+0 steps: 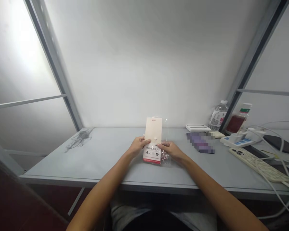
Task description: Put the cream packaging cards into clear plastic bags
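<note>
Packet point(153, 141), a pale card with a red band at its lower end inside a clear plastic sleeve, is pinched between both hands over the middle of the grey worktop point(103, 160). Fingers of the left hand point(137, 145) are closed on the packet's left edge, thumb on the printed front. Fingers of the right hand point(171, 149) are closed on the right edge, where loose clear plastic stands out past the card. The packet is held nearly upright, its face towards the camera and its lower end low over the worktop; whether it touches the surface cannot be told. Both bare forearms reach in from the bottom of the view. To the right of the hands lies a dark flat object point(201, 143), partly blurred, and behind it a small white case point(197, 128). Further right, against the slanting metal post point(252, 61), stand a water bottle point(218, 116) and a bottle of red liquid point(239, 122). A white power strip point(236, 141) lies before them, with a cream flat device point(261, 165) crossed by white cables point(272, 183) nearer the worktop's front edge. Grey scribble marks point(79, 139) show on the far left corner, below a plain white wall point(144, 57).
</note>
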A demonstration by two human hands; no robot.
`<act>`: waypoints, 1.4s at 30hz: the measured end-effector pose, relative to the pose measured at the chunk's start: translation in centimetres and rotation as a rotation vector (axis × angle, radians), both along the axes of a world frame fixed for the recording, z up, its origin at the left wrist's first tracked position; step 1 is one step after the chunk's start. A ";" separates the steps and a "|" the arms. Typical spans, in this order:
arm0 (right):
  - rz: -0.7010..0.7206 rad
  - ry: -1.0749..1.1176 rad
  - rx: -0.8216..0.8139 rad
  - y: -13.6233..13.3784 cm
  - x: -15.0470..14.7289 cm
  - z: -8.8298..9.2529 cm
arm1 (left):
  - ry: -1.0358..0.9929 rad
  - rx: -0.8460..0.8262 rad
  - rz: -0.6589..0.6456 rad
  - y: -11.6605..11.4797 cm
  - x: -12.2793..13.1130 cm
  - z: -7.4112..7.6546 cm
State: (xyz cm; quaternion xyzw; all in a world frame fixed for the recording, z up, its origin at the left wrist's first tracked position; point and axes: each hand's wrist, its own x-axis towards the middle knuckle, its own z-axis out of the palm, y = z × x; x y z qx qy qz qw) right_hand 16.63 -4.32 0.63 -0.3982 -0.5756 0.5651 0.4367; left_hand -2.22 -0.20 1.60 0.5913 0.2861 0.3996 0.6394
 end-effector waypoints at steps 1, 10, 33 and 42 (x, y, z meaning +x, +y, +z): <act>-0.004 -0.008 0.008 0.0 0.0 0.1 | -0.003 -0.009 0.006 0.0 0.0 0.0; -0.033 -0.073 0.072 -0.3 -0.2 0.2 | 0.064 0.030 0.130 0.1 0.1 -0.2; -0.025 -0.057 0.107 -0.3 -0.3 0.4 | 0.109 0.082 0.138 -0.1 0.1 -0.1; -0.017 -0.044 0.084 -0.4 -0.3 0.5 | 0.039 0.064 -0.051 -0.5 -0.3 0.4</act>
